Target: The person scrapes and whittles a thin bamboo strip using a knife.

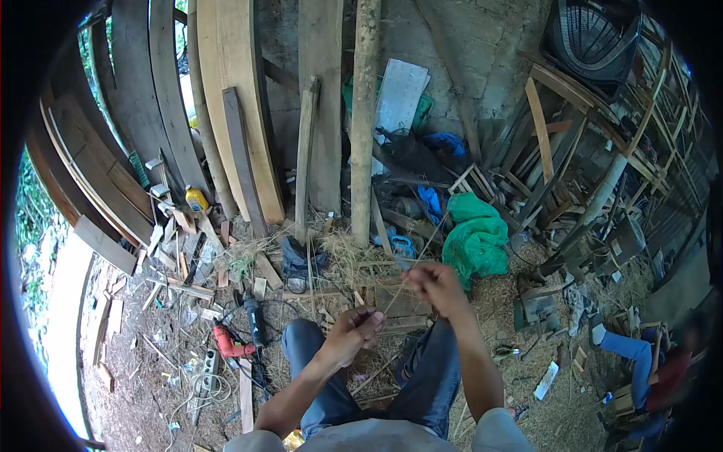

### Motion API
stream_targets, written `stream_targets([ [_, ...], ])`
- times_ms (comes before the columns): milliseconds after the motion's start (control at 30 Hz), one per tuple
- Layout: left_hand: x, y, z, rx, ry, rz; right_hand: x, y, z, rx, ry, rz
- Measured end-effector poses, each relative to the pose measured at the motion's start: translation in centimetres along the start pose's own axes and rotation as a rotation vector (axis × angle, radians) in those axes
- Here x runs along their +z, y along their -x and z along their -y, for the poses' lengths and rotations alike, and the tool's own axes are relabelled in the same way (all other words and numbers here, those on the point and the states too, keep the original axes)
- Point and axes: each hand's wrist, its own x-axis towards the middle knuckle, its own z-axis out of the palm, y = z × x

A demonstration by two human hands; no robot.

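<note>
My left hand (352,337) is held above my knees, its fingers closed in a pinch on a thin pale strip (394,298). The strip slants up and right toward my right hand (438,291), which is closed in front of my right knee. A small grey-blue piece (404,264), possibly a blade, sticks up from the fingers of my right hand; its handle is hidden in the grip. Below and between the hands, a wooden board (403,301) lies on the ground before my knees.
Tall planks (226,60) and a post (366,113) stand ahead. A green plastic bag (478,237) lies front right. A red power drill (230,343) and a power strip (205,375) with cords lie left. Another person (648,369) sits far right. Wood scraps and shavings cover the ground.
</note>
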Motion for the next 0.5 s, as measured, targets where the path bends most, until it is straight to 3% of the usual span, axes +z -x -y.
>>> stream_targets([
  [133, 0.3, 0.5, -0.4, -0.024, -0.053, 0.033, -0.3, 0.2, 0.8, 0.031, -0.219, -0.116],
  [200, 0.2, 0.3, -0.4, -0.028, -0.057, 0.020, 1.0, 0.9, 0.6, 0.048, -0.105, 0.065],
  [300, 0.1, -0.1, -0.2, -0.030, -0.092, -0.019, 2.1, 1.3, 0.8, 0.023, -0.086, 0.081],
  [367, 0.1, 0.0, -0.3, 0.078, -0.394, -0.010, 2.5, 1.5, 0.4, 0.036, -0.073, 0.066],
  [400, -0.4, -0.3, 0.3, 0.076, -0.394, -0.015, 2.5, 1.8, 0.2, 0.027, -0.133, 0.108],
  [467, -1.6, -1.3, 1.9, 0.359, -0.628, -0.026, 2.6, 2.0, 0.2, 0.021, -0.194, 0.157],
  [500, -1.2, -0.9, 1.4, 0.357, -0.627, -0.031, 2.6, 2.3, 0.8, -0.010, -0.162, 0.182],
])
